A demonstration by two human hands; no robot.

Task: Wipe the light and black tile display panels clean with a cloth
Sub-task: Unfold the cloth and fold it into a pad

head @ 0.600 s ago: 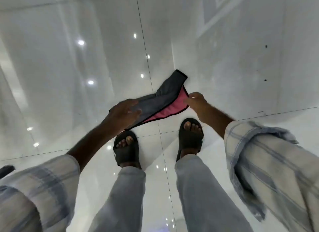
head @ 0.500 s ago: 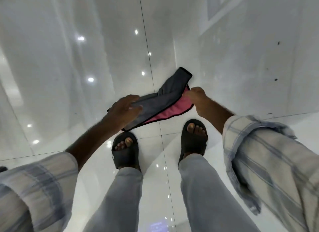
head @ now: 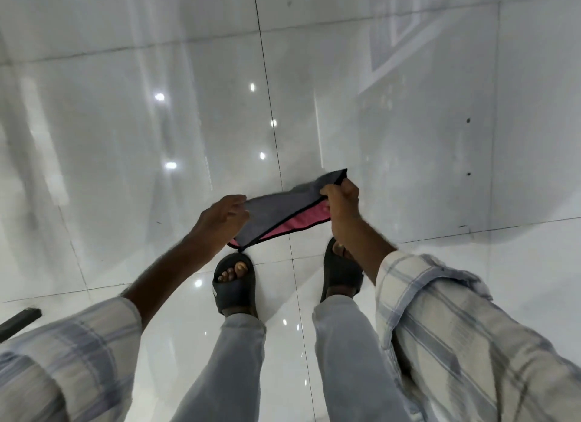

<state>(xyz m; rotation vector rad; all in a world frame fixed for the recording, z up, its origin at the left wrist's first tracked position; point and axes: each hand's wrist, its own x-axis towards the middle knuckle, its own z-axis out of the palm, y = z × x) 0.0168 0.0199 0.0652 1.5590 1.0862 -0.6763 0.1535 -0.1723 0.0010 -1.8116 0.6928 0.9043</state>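
Grey cloth, pink underneath, stretched in the air: left hand pinches one end, right hand grips the other, in front of the glossy light tile panel; the right wrist partly hides the right sandal; dark bar at left edge

one cloth at dead centre. two hands, count them: left hand at its nine o'clock, right hand at three. two black sandals at six, left sandal, right sandal. one dark bar, frame's eight o'clock.
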